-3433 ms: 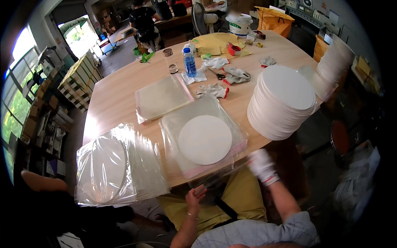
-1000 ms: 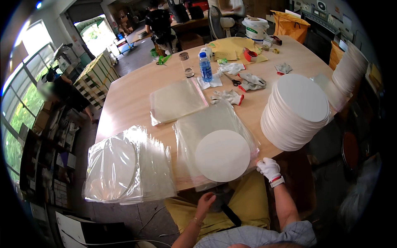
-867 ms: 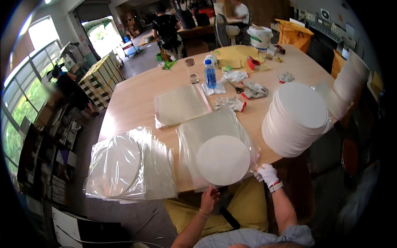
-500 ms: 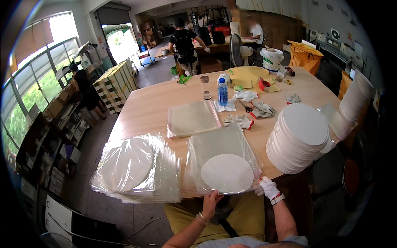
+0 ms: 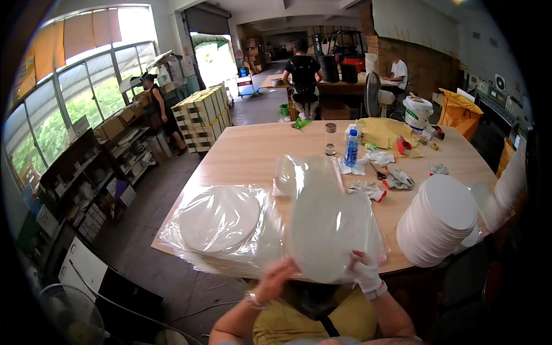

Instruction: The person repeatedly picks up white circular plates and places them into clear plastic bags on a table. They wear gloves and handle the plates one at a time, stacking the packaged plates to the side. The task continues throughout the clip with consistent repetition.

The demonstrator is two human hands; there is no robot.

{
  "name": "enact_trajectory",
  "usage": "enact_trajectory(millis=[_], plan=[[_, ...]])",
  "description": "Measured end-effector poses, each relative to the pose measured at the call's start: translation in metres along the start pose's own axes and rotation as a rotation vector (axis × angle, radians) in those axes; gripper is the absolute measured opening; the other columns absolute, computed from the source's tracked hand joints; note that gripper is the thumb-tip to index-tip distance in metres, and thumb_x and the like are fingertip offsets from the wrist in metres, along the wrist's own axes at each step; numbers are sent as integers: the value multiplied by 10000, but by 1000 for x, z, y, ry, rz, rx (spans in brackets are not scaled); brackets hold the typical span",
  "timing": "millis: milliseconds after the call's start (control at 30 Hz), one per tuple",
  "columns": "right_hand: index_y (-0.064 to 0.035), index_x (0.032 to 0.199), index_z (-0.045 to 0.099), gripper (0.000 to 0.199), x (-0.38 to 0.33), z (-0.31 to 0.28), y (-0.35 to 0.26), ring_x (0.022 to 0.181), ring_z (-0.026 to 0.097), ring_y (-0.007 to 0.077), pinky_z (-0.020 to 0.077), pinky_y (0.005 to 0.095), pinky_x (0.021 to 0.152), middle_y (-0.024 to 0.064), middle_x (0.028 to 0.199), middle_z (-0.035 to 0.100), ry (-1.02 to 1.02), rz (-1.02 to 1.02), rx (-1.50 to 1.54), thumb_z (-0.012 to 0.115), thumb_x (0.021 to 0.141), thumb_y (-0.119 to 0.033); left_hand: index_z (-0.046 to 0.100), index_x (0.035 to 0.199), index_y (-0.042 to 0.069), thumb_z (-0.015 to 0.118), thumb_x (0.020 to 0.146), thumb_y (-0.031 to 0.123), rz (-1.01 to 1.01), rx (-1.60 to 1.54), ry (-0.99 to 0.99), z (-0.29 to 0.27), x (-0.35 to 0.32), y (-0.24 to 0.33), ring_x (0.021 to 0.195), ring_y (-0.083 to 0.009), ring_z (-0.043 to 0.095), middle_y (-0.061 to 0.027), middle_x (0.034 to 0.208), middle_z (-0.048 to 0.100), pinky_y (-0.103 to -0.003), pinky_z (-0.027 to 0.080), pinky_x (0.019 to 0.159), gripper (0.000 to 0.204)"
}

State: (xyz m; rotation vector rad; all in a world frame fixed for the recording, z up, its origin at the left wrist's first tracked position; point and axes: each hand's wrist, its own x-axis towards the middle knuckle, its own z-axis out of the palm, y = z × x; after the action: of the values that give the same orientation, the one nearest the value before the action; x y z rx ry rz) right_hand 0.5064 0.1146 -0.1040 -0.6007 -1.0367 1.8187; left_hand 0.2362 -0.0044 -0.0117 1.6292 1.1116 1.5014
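My left hand (image 5: 278,279) is bare and smeared by motion. Its fingers look stretched out beside the front corner of a pile of clear plastic bags (image 5: 172,236), and nothing shows in it. A white disc (image 5: 219,218) lies inside the top bag of that pile. In front of me is a second stack of clear bags (image 5: 329,230), flat and with no disc visible on it. My right hand (image 5: 365,275), in a white glove with some fingertips bare, is over this stack's near right edge; blur hides its grip. Right of it stands a tall stack of white discs (image 5: 432,227).
Beyond the bags are another flat bag stack (image 5: 307,171), a water bottle (image 5: 351,150), a glass jar (image 5: 330,139), scissors (image 5: 378,172), loose gloves (image 5: 399,179) and a white bucket (image 5: 417,112). More discs (image 5: 510,181) stand at far right. Other people work in the background.
The white disc on the middle bags is gone from there. My left hand has let go of the bag edge and moved left. The whole view has swung left.
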Motion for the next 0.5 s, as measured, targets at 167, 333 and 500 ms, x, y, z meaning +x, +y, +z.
enact_trajectory(millis=[167, 333, 500], plan=[[29, 1154, 517, 306, 79, 151, -30, 738, 527, 94, 449, 241, 685, 30, 808, 561, -381, -121, -297, 442, 876, -72, 461, 626, 26, 478, 815, 76, 238, -137, 691, -117, 4, 48, 683, -106, 454, -16, 641, 462, -250, 371, 632, 196], [25, 1071, 595, 309, 118, 229, 3, 584, 476, 47, 416, 199, 575, -21, 649, 529, -551, -6, -443, 477, 887, -195, 466, 1115, -17, 535, 795, 180, -287, 1044, 921, -232, -51, -11, 957, -204, 430, -106, 993, 472, -324, 352, 846, 382], [23, 1088, 593, 351, 123, 234, 10, 551, 435, 18, 378, 186, 515, -59, 604, 503, -553, 32, -556, 495, 881, -244, 274, 1327, 43, 637, 739, 232, 16, 1597, 985, -193, -25, 33, 1322, -351, 177, -216, 1409, 205, -556, 166, 1014, 716]])
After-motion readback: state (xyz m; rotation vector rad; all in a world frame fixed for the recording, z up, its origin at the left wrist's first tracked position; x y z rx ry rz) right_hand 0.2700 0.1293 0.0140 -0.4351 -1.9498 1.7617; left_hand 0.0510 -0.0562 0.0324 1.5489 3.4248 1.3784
